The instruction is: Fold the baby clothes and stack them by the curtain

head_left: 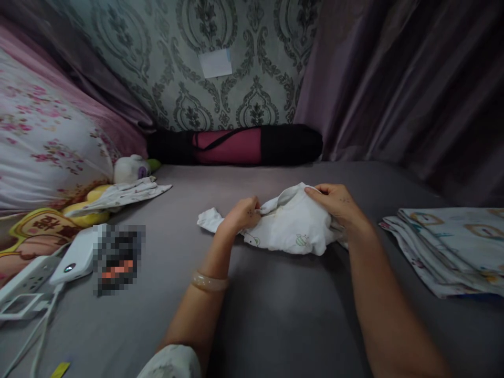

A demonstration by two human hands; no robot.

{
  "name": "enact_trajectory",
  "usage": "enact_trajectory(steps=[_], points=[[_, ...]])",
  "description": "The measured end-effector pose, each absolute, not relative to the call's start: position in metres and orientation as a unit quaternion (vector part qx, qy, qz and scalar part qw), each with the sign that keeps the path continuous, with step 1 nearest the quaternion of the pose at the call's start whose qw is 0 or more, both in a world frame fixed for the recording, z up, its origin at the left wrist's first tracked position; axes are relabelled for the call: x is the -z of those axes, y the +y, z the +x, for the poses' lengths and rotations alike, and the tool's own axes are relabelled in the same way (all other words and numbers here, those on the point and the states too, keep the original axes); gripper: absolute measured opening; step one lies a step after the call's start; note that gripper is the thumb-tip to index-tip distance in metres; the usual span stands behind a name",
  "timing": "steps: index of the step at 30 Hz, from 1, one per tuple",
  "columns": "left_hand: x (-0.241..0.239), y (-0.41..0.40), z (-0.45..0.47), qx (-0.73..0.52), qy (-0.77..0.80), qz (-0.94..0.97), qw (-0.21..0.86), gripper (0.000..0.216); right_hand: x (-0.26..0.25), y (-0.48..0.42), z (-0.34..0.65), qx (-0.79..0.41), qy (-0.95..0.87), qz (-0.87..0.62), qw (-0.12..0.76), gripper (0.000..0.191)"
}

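Observation:
A small white baby garment with faint green animal prints is lifted partly off the grey bed sheet. My left hand is closed on its left part, with a sleeve-like end sticking out past the wrist. At the upper right edge, my right hand pinches the cloth between thumb and fingers. The fabric between the two hands is bunched and sags at the front. A bangle circles my left wrist.
Folded printed cloths lie at the right. On the left are a white power bank, a power strip, cables, a plush toy and another light garment. A long black and maroon bag lies along the wall.

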State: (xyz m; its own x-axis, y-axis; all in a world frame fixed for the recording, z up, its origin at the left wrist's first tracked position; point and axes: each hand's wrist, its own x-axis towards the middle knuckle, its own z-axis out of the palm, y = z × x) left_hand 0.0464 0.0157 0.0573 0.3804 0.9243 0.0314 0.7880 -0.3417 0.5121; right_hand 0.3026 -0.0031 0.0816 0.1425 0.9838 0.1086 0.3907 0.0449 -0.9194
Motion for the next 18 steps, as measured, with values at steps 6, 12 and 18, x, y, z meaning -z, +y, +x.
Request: enact_trajectory(steps=[6,12,18], points=[[-0.061,0.022,0.034,-0.286,0.545,0.731,0.296,0.021,-0.086,-0.007,0.302,-0.323,-0.566,-0.612,0.449,0.035],[-0.070,0.017,0.026,-0.365,0.520,0.693,0.340,0.015,-0.084,-0.007,0.302,-0.350,-0.543,-0.627,0.435,0.033],[-0.067,0.017,0.027,-0.413,0.475,0.687,0.364,0.027,-0.083,-0.006,0.303,-0.364,-0.550,-0.626,0.416,0.034]])
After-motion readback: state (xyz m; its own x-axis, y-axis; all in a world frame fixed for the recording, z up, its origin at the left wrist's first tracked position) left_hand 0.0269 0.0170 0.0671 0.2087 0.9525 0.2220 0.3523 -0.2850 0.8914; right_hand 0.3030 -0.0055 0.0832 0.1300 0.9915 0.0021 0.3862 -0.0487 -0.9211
